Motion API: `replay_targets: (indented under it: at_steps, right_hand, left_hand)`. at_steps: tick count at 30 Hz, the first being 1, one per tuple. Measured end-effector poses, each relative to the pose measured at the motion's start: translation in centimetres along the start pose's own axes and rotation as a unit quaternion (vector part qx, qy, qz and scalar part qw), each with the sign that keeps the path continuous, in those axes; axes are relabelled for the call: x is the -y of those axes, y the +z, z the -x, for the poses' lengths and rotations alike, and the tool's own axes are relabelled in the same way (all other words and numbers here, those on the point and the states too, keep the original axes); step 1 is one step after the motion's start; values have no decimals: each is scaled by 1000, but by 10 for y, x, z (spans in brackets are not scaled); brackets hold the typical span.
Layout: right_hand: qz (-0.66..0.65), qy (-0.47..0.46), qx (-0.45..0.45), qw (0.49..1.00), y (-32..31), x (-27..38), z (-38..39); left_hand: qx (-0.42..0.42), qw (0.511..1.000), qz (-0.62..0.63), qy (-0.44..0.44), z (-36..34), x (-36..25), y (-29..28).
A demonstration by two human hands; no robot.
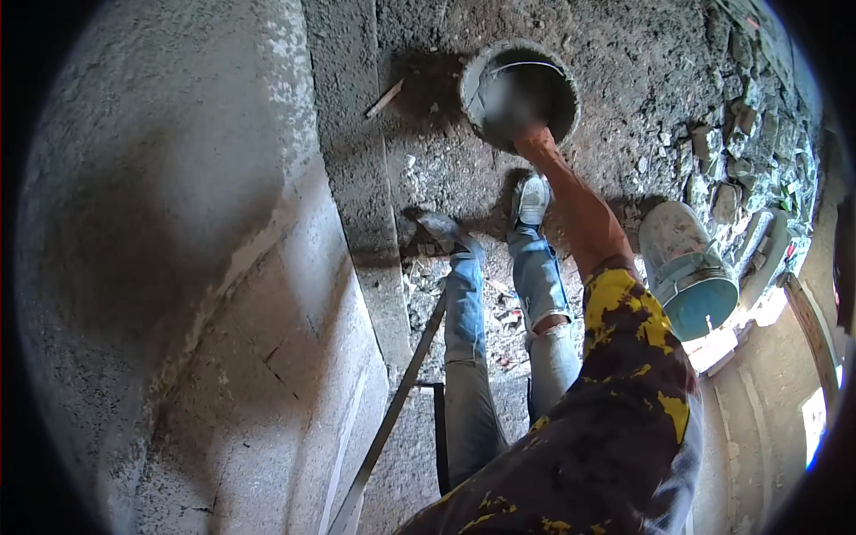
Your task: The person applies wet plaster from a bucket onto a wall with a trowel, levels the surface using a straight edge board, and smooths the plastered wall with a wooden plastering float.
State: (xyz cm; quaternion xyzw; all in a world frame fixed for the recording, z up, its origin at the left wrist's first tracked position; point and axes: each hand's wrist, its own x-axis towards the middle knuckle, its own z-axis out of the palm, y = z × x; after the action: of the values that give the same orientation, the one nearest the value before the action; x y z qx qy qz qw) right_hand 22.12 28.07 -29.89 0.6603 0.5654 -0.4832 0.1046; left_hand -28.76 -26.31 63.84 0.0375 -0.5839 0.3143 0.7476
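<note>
My right arm, in a dark sleeve with yellow patches, stretches forward into a round mortar-caked bucket (571, 111) standing on the ground ahead. My right hand (528, 125) is down inside it, below the rim. Blur covers the hand and the bucket's contents, so neither the fingers nor anything in them can be made out. A thin wire handle (526, 64) arcs across the bucket's far side. My left hand is outside the picture. A long straight bar (392, 419) slants up from the lower edge, left of my legs; what supports it is not visible.
Rough plastered wall (223, 223) fills the left, with a concrete ledge (357, 178) along its foot. A wood scrap (384, 98) lies there. On the right, a whitish bucket (675, 236) lies tipped beside broken rubble (727, 196). My shoes stand on debris-strewn ground.
</note>
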Motion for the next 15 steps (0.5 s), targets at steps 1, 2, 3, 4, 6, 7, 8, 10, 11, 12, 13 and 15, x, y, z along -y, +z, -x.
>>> replay_targets:
  at_steps: [1, 2, 3, 4, 6, 7, 8, 10, 11, 12, 13, 15]
  right_hand:
    - [0, 2, 9, 1000, 9, -11, 3]
    - [21, -26, 26, 999, 4, -25, -2]
    - [40, -53, 43, 997, -4, -37, -6]
    - [32, -101, 11, 994, -7, -42, 5]
    - [127, -373, -141, 908, -31, -79, 18]
    - [177, -480, -189, 838, -41, -89, 20]
    - [225, -572, -252, 747, -51, -97, 23]
    - [89, -405, -88, 906, -51, -69, 54]
    - [32, -310, -33, 950, -52, -51, 72]
    - [-1, -232, -4, 973, -48, -29, 93]
    - [-32, -226, 3, 974, -55, -33, 98]
    - [-69, -126, 45, 989, -87, 11, 159]
  left_hand:
    - [-4, 1000, 0, 7, -8, 0, -1]
    - [-4, 1000, -5, 4, -8, -1, -1]
    - [-3, 1000, -6, 1, -3, -5, 0]
    - [-7, 1000, -8, -2, -2, -7, 0]
    - [-10, 1000, -11, -18, 13, -16, 5]
    - [-9, 999, -13, -28, 25, -21, 8]
    - [-11, 999, -19, -39, 35, -24, 12]
    - [-46, 996, -36, -61, 25, -16, 22]
    - [-61, 994, -48, -73, 17, -11, 29]
    - [-65, 995, -46, -56, 9, -6, 38]
    - [-65, 996, -46, -44, 19, -15, 48]
    - [-80, 993, -89, -4, 43, 8, 38]
